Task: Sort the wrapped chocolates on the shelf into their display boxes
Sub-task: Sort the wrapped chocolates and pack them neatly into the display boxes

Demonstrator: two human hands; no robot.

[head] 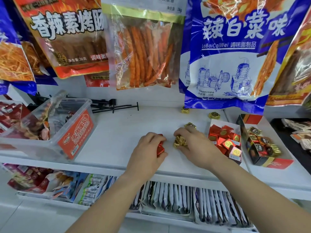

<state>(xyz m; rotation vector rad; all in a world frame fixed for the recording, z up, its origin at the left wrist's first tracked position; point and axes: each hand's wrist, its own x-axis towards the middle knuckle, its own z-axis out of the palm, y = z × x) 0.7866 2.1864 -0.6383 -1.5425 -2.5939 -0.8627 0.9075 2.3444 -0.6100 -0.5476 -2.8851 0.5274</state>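
White shop shelf [124,130] runs across the view, with snack bags hanging above it: an orange-red one [67,39], a clear one of orange sticks [144,52] and a big blue-and-white one [232,61].

Both hands rest near the middle of the shelf, close together but apart. The left grip [146,148] has its fingers curled round a few red chocolates [160,148], which lie against the shelf. The right grip [193,142] is curled over a cluster of gold chocolates [179,142], pinching them from above. One more gold piece [190,125] sits just behind the right knuckles.

Two loose gold chocolates lie farther back, one [185,109] at the foot of the blue bag and one [214,115] beside it to the right.

Right of the hands stands a white display box [223,122] filled with red squares, some with gold seals. Next to it, farther right, is a black display box [262,159] holding dark, gold-edged pieces.

At the left end sits a clear plastic tub [75,135] with a red label, holding wrapped snacks. Behind it lie black plastic hooks [114,105]. The lower shelf [176,195] carries rows of upright sachets.
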